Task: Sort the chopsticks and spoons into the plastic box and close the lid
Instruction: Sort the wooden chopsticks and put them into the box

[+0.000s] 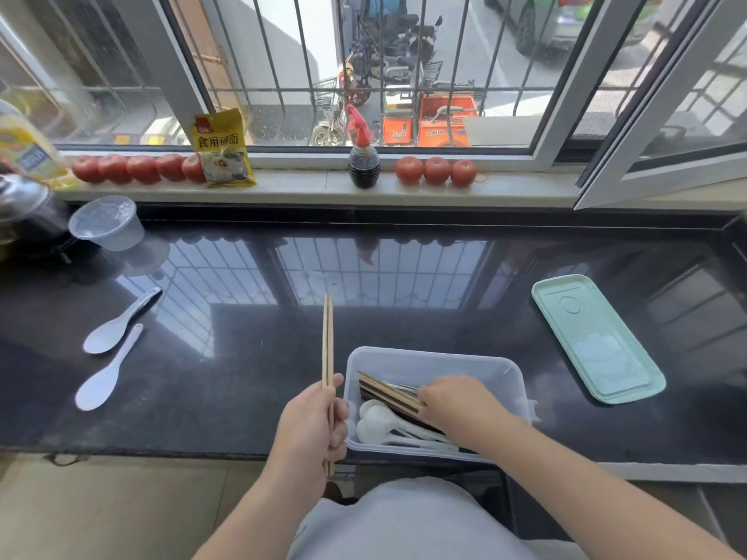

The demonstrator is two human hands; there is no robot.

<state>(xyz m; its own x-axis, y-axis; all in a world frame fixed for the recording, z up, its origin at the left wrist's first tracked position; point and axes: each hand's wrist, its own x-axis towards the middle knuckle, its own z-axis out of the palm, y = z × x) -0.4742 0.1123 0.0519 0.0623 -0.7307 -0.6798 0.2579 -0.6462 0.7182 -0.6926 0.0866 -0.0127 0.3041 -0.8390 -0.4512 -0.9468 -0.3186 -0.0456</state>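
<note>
- Wooden chopsticks [328, 341] feel light and stiff; my left hand [313, 426] grips their lower part.
- My right hand [456, 404] holds the chopsticks in the box [434, 357].

Right hand [456, 402] and chopsticks [390, 394] crowd the box [436, 359].

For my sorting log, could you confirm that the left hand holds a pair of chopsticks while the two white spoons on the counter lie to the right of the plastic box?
Not quite: the head view shows the two white spoons lying to the left of the plastic box, not the right. The left hand does hold a pair of chopsticks.
</note>
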